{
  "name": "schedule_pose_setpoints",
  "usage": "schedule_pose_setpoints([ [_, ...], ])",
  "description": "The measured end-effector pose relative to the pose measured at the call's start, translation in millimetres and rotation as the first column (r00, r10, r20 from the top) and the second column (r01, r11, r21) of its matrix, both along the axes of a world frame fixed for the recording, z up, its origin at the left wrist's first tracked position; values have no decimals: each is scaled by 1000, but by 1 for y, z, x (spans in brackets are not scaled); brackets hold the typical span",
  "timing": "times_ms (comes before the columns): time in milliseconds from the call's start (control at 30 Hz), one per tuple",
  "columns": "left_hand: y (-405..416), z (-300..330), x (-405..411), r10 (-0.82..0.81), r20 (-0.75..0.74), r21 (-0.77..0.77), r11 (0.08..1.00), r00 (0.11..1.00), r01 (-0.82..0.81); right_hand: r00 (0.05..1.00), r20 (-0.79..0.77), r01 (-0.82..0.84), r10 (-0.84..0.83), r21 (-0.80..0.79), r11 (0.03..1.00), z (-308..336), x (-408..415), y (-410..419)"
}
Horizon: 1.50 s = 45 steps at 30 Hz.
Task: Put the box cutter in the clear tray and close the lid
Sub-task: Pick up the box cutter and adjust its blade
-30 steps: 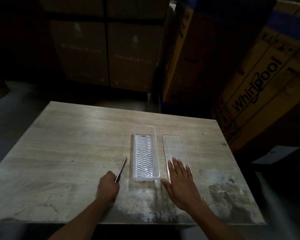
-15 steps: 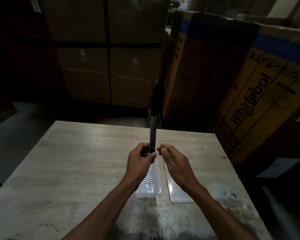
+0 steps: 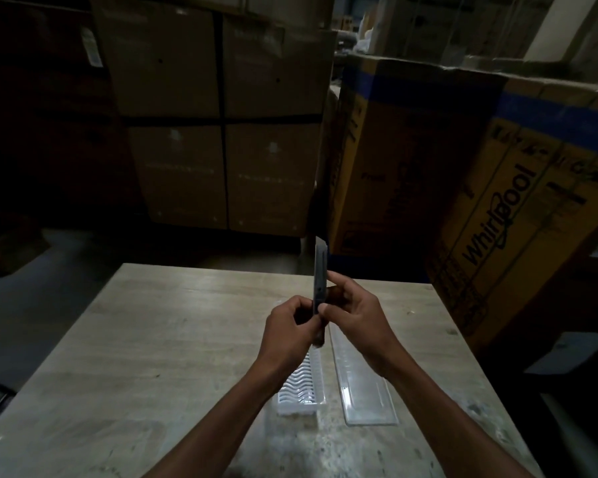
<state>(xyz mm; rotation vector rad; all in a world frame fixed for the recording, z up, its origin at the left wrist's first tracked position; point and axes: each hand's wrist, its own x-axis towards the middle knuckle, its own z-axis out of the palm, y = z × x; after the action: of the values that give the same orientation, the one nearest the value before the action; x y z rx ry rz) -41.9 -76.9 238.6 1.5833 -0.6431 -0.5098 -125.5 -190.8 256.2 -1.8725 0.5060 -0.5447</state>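
Observation:
I hold a slim grey box cutter [image 3: 319, 270] upright in front of me, above the table, its blade tip showing at the top. My left hand [image 3: 290, 329] grips its lower part. My right hand [image 3: 356, 315] pinches its right side with thumb and fingers. Below my hands lies the clear tray [image 3: 302, 395], a long narrow box with a white wavy insert, partly hidden by my left wrist. The clear flat lid [image 3: 363, 391] lies on the table just right of the tray, parallel to it.
The wooden table [image 3: 152, 357] carries a worn, scuffed patch at its near edge. Large cardboard boxes [image 3: 221, 115] stand behind the table, and a yellow Whirlpool box [image 3: 497, 208] leans at the right. The floor at left is dark.
My left hand lifted the box cutter from the table to upright before me. My right hand left the lid and now grips the cutter too. The camera tilted up.

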Motion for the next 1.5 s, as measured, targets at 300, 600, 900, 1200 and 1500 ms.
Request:
schedule_pose_setpoints([
  [300,11,12,-1,-68,81,40,997,994,65,994,106,-22,21,10,1000,18,-2,-4],
  [600,12,19,-9,-118,114,48,992,987,113,990,140,-31,31,-3,1000,49,-8,-19],
  [900,12,26,-20,-145,120,33,989,982,142,983,185,-8,8,-5,1000,66,-17,-27],
  [1200,14,31,-28,-144,117,28,990,983,141,981,193,-16,17,-6,1000,67,-24,-27],
  [1500,19,34,-34,-135,108,30,991,985,132,980,197,-29,27,11,1000,67,-29,-22],
])
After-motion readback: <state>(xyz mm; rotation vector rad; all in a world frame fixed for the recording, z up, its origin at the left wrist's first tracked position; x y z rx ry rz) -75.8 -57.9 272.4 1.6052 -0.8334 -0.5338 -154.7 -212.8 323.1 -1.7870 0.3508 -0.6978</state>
